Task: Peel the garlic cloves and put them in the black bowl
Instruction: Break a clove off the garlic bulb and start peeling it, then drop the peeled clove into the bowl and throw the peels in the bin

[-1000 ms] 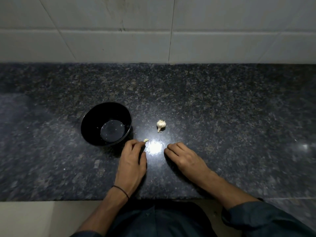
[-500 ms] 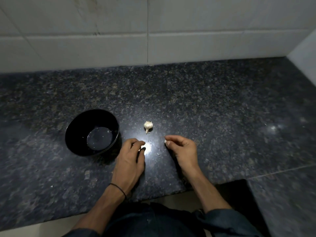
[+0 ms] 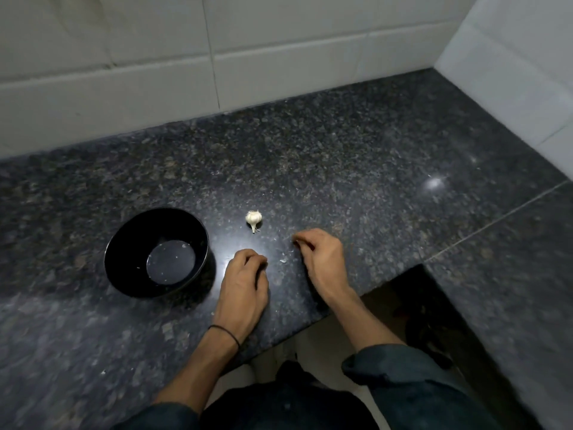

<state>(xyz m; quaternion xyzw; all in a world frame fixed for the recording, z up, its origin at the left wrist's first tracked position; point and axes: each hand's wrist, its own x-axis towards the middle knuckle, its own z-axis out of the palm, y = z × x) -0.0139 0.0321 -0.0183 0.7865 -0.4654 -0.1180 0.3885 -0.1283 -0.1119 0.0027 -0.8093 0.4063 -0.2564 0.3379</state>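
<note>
Granite countertop (image 3: 341,169) bears my left hand (image 3: 245,287) and right hand (image 3: 322,262), fingers curled; whether either pinches anything, I cannot tell. Garlic bulb (image 3: 253,218) lies just beyond, right of the black bowl (image 3: 124,243).

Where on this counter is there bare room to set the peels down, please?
Bare granite counter runs from the garlic bulb back to the tiled wall, and from the right hand out toward the side wall. It is crowded among the black bowl, bulb, left hand and right hand.

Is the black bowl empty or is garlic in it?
No cloves inside: the black bowl shows only a bare bottom with flecks; the garlic bulb lies outside.
</note>
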